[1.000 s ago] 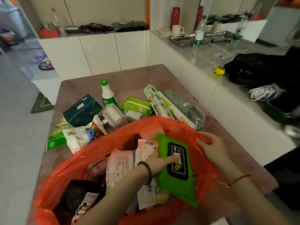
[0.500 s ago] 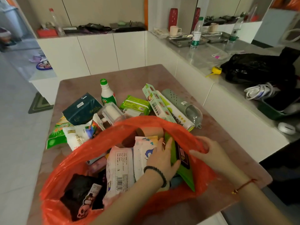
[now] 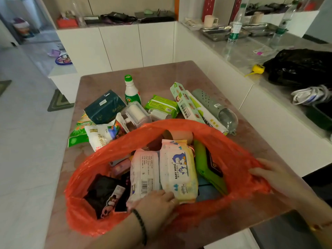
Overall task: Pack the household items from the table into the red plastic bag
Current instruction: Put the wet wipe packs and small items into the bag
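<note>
The red plastic bag (image 3: pixel 179 124) lies open on the near half of the table (image 3: pixel 161 72). Inside it are a baby wipes pack (image 3: pixel 177 169), a white pack (image 3: pixel 145 169), a green wipes pack (image 3: pixel 203 164) standing on edge at the right, and black packets (image 3: pixel 102 193). My left hand (image 3: pixel 156 201) rests palm down at the bag's near rim, fingertips on the baby wipes pack. My right hand (image 3: pixel 274 177) grips the bag's right rim. Behind the bag lie a green-capped bottle (image 3: pixel 132 91), a dark tissue pack (image 3: pixel 105 107), a lint roller (image 3: pixel 138 114) and a long box (image 3: pixel 186 103).
Also on the table are a green pack (image 3: pixel 161 105), a grey-green case (image 3: pixel 215 108) and a white pouch (image 3: pixel 102 135). A white counter on the right carries a black bag (image 3: pixel 298 67), a yellow tape measure (image 3: pixel 258 68) and bottles. White cabinets stand behind the table.
My left hand has let go of the green wipes pack, which now stands inside the bag, and drawn back to the near rim. My right hand stays on the right rim.
</note>
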Motion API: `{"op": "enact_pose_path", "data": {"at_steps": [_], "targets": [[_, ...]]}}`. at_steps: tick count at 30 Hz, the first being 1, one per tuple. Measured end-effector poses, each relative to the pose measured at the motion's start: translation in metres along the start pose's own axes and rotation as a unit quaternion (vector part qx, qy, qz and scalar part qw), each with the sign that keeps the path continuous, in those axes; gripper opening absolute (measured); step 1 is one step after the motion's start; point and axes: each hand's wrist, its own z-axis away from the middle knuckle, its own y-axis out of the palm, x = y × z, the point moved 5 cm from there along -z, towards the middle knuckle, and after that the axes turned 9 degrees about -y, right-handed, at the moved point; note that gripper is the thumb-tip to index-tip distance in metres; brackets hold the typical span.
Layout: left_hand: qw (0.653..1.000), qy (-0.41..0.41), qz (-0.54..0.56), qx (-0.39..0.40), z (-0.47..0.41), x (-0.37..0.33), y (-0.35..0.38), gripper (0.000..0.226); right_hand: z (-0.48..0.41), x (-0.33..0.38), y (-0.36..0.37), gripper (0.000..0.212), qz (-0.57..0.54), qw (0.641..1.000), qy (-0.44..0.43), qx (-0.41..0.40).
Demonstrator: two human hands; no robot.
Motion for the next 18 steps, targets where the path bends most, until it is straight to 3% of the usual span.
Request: {"op": "enact_pose_path", "data": {"at_steps": [4, 8, 10, 12, 16, 18], "targets": [[0.992, -0.014, 0.121, 0.009, 0.008, 0.007, -0.019, 0.023, 0.004, 0.034, -0.017, 0.015, 0.057, 0.993, -0.064, -0.085], [0.985, 0.009, 0.166, 0.044, 0.015, 0.009, -0.041, 0.018, 0.005, 0.052, -0.018, 0.015, 0.174, 0.978, -0.108, -0.045], [0.982, -0.002, 0.19, 0.011, 0.009, 0.022, -0.061, 0.011, 0.003, 0.072, -0.018, 0.016, 0.214, 0.959, -0.165, -0.09], [0.967, -0.016, 0.25, -0.042, -0.004, 0.039, -0.087, 0.011, -0.004, 0.095, -0.016, 0.019, 0.171, 0.953, -0.212, -0.132], [0.89, -0.066, 0.421, -0.162, -0.043, 0.078, -0.133, 0.01, -0.046, 0.14, 0.009, 0.021, 0.09, 0.959, -0.25, -0.094], [0.843, -0.128, 0.49, -0.179, -0.073, 0.102, -0.146, 0.018, -0.079, 0.159, 0.031, 0.028, 0.074, 0.966, -0.242, -0.043]]}}
